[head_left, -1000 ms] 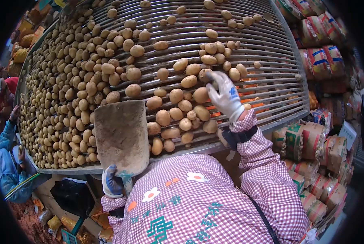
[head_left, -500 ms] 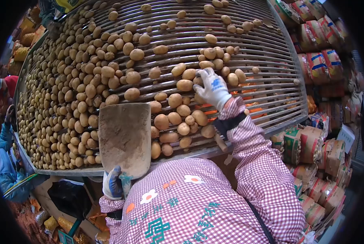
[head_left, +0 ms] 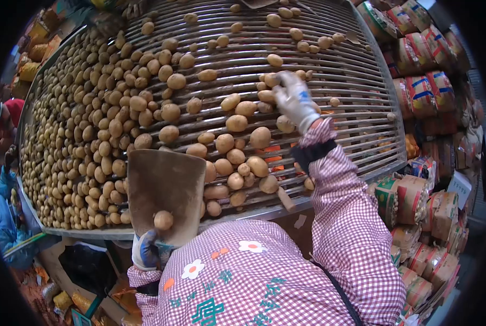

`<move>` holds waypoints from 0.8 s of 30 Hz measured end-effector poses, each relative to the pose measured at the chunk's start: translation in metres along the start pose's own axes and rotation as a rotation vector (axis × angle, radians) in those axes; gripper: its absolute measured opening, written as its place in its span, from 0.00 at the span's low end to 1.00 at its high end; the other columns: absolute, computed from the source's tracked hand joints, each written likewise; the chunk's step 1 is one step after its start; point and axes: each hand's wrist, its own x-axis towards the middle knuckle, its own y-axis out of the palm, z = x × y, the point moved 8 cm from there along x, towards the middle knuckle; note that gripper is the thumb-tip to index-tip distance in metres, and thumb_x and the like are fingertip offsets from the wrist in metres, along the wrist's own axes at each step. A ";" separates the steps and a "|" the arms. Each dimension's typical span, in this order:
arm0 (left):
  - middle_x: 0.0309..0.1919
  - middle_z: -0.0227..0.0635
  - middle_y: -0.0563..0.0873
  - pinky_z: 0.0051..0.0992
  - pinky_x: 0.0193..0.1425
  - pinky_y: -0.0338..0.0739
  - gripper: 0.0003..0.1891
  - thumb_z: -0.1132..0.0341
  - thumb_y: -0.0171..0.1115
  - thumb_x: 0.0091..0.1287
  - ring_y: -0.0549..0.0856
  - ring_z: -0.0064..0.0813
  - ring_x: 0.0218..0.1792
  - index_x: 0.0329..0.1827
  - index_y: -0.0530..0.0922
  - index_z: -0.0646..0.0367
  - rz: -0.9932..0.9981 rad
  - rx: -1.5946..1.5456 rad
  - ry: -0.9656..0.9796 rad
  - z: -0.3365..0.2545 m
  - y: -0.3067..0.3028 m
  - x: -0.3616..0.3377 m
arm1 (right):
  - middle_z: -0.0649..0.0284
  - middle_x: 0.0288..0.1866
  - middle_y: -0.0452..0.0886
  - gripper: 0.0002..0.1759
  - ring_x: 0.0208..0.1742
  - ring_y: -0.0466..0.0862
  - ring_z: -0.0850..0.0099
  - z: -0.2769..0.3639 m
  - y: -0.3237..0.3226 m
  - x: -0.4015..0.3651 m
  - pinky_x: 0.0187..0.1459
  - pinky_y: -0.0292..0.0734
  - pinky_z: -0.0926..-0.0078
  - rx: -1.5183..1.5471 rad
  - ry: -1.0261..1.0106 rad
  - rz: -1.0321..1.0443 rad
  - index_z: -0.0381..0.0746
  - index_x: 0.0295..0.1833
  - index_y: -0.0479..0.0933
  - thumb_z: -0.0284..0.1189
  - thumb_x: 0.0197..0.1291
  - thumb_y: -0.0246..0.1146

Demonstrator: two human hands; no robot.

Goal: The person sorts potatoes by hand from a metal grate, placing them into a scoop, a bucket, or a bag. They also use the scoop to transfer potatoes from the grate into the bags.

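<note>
My left hand (head_left: 147, 251), in a white and blue glove, is closed round the handle of a flat, dirt-stained shovel (head_left: 164, 174) that tilts up against the near edge of the slatted rack. A single potato (head_left: 163, 220) lies in the shovel's lower end. Over the rack, my right hand (head_left: 297, 100), in a whitish glove and slightly blurred, reaches palm down with fingers extended among a small group of potatoes (head_left: 266, 96); whether it touches one is hard to see. More potatoes (head_left: 235, 123) lie between the shovel and this hand.
Potatoes crowd the left side of the metal slatted rack (head_left: 357, 117). A wooden handle (head_left: 286, 200) sticks out at its near edge. Packed boxes (head_left: 411, 198) are stacked at right. Another person's hand (head_left: 134, 8) and a second shovel (head_left: 259, 2) show at the top; a blue sleeve (head_left: 6, 212) is at left.
A potato now rests in the shovel, which held none before. My right hand has moved slightly away and to the right, and a second shovel has come into view at the top.
</note>
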 end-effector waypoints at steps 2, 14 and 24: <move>0.66 0.42 0.81 0.35 0.68 0.78 0.29 0.69 0.58 0.71 0.84 0.37 0.61 0.76 0.67 0.63 -0.061 -0.090 0.022 -0.010 0.006 -0.011 | 0.45 0.76 0.70 0.31 0.75 0.70 0.45 -0.034 -0.003 0.005 0.76 0.64 0.51 -0.322 0.207 0.006 0.37 0.70 0.73 0.45 0.69 0.61; 0.53 0.41 0.85 0.40 0.65 0.82 0.20 0.69 0.61 0.70 0.86 0.39 0.55 0.64 0.76 0.64 -0.429 -0.461 0.105 0.057 -0.120 -0.016 | 0.40 0.87 0.47 0.38 0.85 0.53 0.40 0.057 0.084 -0.032 0.81 0.55 0.56 0.160 -0.153 0.372 0.49 0.83 0.61 0.42 0.70 0.61; 0.62 0.45 0.83 0.43 0.71 0.78 0.26 0.70 0.60 0.71 0.84 0.43 0.61 0.73 0.70 0.65 -0.547 -0.366 0.219 0.047 -0.116 -0.065 | 0.60 0.82 0.64 0.37 0.87 0.54 0.60 0.208 0.098 -0.149 0.84 0.40 0.40 -0.089 -0.726 0.684 0.46 0.77 0.69 0.45 0.64 0.66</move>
